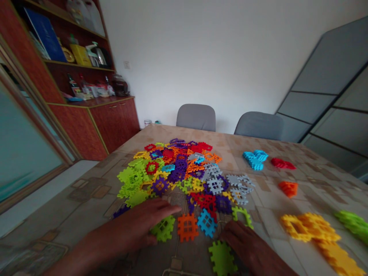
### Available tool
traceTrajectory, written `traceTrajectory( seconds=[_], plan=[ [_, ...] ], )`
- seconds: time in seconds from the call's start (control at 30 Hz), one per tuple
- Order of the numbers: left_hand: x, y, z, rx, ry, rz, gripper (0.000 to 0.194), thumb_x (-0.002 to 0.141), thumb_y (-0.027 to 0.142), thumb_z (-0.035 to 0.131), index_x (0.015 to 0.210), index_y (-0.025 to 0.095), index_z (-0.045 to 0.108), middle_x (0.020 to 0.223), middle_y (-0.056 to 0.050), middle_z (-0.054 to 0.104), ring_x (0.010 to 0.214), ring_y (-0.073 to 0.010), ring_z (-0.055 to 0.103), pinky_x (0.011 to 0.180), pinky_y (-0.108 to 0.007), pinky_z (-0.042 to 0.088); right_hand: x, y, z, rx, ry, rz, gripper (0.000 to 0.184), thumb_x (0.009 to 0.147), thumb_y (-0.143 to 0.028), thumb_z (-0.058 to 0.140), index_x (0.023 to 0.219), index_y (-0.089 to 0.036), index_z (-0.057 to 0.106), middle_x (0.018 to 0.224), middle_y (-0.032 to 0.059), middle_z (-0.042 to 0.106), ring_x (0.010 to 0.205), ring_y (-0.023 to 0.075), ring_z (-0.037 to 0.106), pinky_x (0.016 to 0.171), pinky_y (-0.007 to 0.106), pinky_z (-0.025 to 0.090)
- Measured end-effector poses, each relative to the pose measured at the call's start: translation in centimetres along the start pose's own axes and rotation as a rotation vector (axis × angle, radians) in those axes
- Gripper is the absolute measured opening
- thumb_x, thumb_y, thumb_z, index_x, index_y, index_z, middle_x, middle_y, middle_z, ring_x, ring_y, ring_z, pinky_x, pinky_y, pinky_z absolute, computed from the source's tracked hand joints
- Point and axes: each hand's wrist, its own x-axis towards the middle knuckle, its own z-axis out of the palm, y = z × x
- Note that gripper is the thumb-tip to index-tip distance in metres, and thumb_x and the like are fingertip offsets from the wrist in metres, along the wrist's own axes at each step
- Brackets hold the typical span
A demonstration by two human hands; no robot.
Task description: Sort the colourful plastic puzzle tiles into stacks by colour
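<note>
My left hand (151, 216) reaches in from the lower left, fingers stretched out and thumb apart, over a green window tile (163, 229) that it partly covers. My right hand (241, 239) is low at the right of centre, its fingers bent and close together at the upper right edge of a solid green square tile (222, 257). Its thumb is hidden. Between the hands lie an orange window tile (188, 227) and a light blue window tile (207, 222). A green frame tile (242, 216) lies just beyond my right hand.
Mixed plastic tiles (178, 168) spread over the patterned table (230, 143). To the right are light blue (255, 159), red (282, 163), orange (288, 188), yellow (319, 228) and green (353, 226) groups. Two grey chairs (196, 117) stand behind; a wooden cabinet (115, 122) is at left.
</note>
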Motion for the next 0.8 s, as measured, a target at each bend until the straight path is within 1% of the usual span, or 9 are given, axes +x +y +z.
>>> traceTrajectory(
  seconds=[0.1,0.2,0.27,0.33,0.43,0.53,0.6,0.67,0.8],
  plan=[
    [0.0,0.0,-0.2,-0.033,0.025,-0.001,0.092,0.081,0.01,0.074,0.153,0.048,0.032,0.16,0.002,0.04,0.146,-0.0308,0.039,0.119,-0.051,0.035,-0.1,0.1,0.1,0.006,0.012,-0.013,0.05,0.08,-0.023,0.071,0.128,-0.027,0.059,0.117,0.0062,0.072,0.102,0.0275,0.07,0.086,0.034,0.058],
    [0.2,0.3,0.3,-0.005,0.035,-0.043,0.088,0.085,0.016,0.075,0.155,0.045,0.03,0.162,-0.001,0.037,0.146,-0.0331,0.038,0.118,-0.053,0.035,-0.5,0.1,0.0,0.013,0.026,-0.019,0.05,0.079,-0.028,0.074,0.128,-0.029,0.061,0.116,0.0057,0.073,0.101,0.0281,0.07,0.084,0.035,0.059],
    [0.3,0.5,0.9,0.053,0.018,-0.084,0.09,0.084,0.016,0.076,0.156,0.044,0.03,0.163,-0.004,0.035,0.147,-0.0353,0.035,0.118,-0.055,0.034,-0.7,0.3,-0.1,0.021,0.02,0.021,0.052,0.079,-0.03,0.075,0.13,-0.03,0.062,0.119,0.0059,0.073,0.105,0.029,0.07,0.087,0.035,0.059],
    [0.4,0.6,1.6,0.107,0.0,-0.12,0.094,0.081,0.013,0.077,0.156,0.043,0.03,0.164,-0.006,0.033,0.147,-0.0375,0.034,0.118,-0.058,0.033,-0.9,0.9,-0.1,0.022,0.033,0.1,0.047,0.081,-0.03,0.074,0.128,-0.028,0.065,0.12,0.0083,0.073,0.105,0.0291,0.071,0.086,0.036,0.06],
    [0.4,0.6,2.2,0.143,0.002,-0.112,0.096,0.079,0.013,0.078,0.156,0.043,0.03,0.162,-0.006,0.036,0.146,-0.0392,0.037,0.117,-0.059,0.034,-1.1,2.8,-0.3,0.006,0.157,0.234,0.028,0.092,-0.027,0.06,0.117,-0.022,0.071,0.11,0.0118,0.076,0.095,0.0267,0.075,0.08,0.035,0.062],
    [0.4,0.5,2.3,0.146,0.013,-0.093,0.093,0.08,0.015,0.077,0.155,0.045,0.031,0.162,-0.006,0.038,0.145,-0.0386,0.038,0.117,-0.059,0.036,-1.6,5.3,-0.7,-0.035,0.296,0.334,0.028,0.097,-0.028,0.05,0.114,-0.021,0.071,0.107,0.0126,0.076,0.092,0.0259,0.075,0.078,0.037,0.063],
    [0.4,0.3,2.2,0.143,0.021,-0.091,0.091,0.081,0.016,0.076,0.155,0.045,0.031,0.162,-0.005,0.037,0.145,-0.0381,0.038,0.117,-0.058,0.036,-2.0,6.5,-0.9,-0.079,0.32,0.375,0.03,0.094,-0.028,0.052,0.116,-0.02,0.07,0.108,0.0141,0.075,0.094,0.0277,0.075,0.079,0.04,0.063],
    [0.4,0.1,2.3,0.137,0.039,-0.085,0.092,0.079,0.017,0.079,0.154,0.045,0.033,0.161,-0.006,0.039,0.144,-0.0391,0.039,0.116,-0.058,0.037,-2.3,7.0,-0.8,-0.108,0.262,0.4,0.035,0.088,-0.026,0.057,0.12,-0.018,0.069,0.112,0.0156,0.074,0.097,0.0301,0.073,0.081,0.044,0.063],
    [0.4,0.1,2.3,0.117,0.066,-0.086,0.091,0.076,0.023,0.084,0.153,0.043,0.038,0.159,-0.006,0.041,0.142,-0.0411,0.042,0.115,-0.058,0.038,-1.8,6.4,-0.4,-0.083,0.055,0.425,0.05,0.077,-0.02,0.067,0.128,-0.017,0.067,0.122,0.0171,0.07,0.11,0.0333,0.068,0.091,0.049,0.059]
  ],
)
